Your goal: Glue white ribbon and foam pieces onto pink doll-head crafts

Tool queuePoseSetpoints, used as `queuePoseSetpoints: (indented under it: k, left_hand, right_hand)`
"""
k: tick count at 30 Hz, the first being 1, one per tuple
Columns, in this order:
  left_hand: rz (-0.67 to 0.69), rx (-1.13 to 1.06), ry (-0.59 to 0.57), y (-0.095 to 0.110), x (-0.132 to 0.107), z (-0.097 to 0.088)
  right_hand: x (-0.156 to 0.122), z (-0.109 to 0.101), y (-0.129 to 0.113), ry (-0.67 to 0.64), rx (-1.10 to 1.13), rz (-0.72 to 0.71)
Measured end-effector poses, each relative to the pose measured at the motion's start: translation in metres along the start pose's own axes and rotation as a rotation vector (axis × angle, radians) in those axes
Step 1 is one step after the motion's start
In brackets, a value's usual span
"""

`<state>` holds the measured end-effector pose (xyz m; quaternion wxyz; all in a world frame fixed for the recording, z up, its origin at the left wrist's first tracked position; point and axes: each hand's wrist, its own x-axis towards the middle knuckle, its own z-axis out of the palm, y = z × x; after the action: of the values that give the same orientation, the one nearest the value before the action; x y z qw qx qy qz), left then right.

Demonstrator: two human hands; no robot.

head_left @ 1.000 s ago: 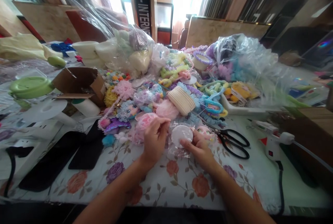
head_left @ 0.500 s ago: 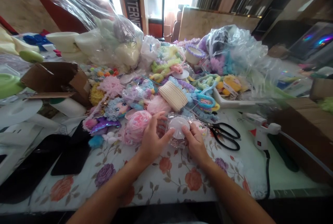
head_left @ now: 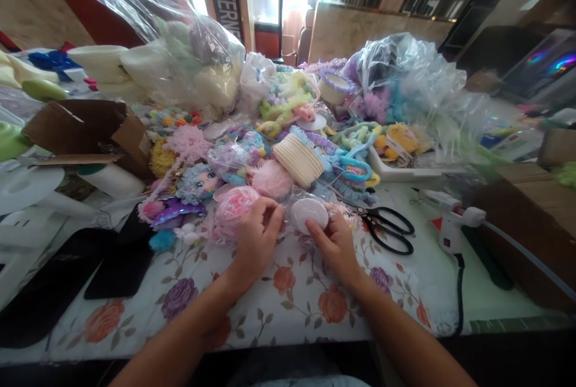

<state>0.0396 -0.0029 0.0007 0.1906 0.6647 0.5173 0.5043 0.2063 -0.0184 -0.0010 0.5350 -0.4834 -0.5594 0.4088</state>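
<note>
Both hands work at a small clear plastic packet (head_left: 300, 201) that holds a round white disc (head_left: 308, 213). My left hand (head_left: 254, 237) pinches the packet's left edge with curled fingers. My right hand (head_left: 333, 242) grips the packet from the right, thumb pressed on the disc. A pink fluffy ball (head_left: 234, 210) lies just left of my left hand. A small doll face (head_left: 346, 214) peeks out behind my right hand.
Black scissors (head_left: 387, 229) lie right of my hands, a white glue gun (head_left: 452, 223) with cord beyond. A heap of pastel dolls, trims and a ribbed cream spool (head_left: 299, 160) fills the middle. Plastic bags (head_left: 405, 87), a cardboard box (head_left: 90, 129) and black phones (head_left: 120, 262) surround it on the floral cloth (head_left: 288, 303).
My left hand's fingers have curled from spread to a pinch on the packet's edge. The packet and both hands sit slightly higher in view as the camera shifted.
</note>
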Motion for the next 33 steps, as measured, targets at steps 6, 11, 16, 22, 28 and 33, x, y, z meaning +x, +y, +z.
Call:
queuePoseSetpoints:
  k: [6,11,16,22,28,33]
  left_hand:
    - [0.453,0.163,0.133,0.003,0.001,-0.003]
    - [0.346,-0.004,-0.105,0.009,-0.001,-0.004]
    - [0.258,-0.219,-0.121,0.010,0.004,-0.006]
    - [0.498,-0.198,-0.077,0.009,0.001,-0.006]
    - [0.497,-0.313,-0.247,0.018,-0.003,0.001]
    - [0.442,-0.364,-0.208,0.021,-0.008,0.005]
  right_hand:
    - [-0.003,-0.003,0.005,-0.103,-0.168,-0.153]
    - [-0.005,-0.003,0.011,-0.207,-0.394,-0.431]
    - [-0.006,-0.001,0.009,-0.203,-0.381,-0.478]
    - [-0.012,0.005,-0.001,-0.368,0.349,0.117]
    - [-0.013,0.007,0.006,-0.550,0.848,0.542]
    - [-0.016,0.009,0.011,-0.557,0.794,0.543]
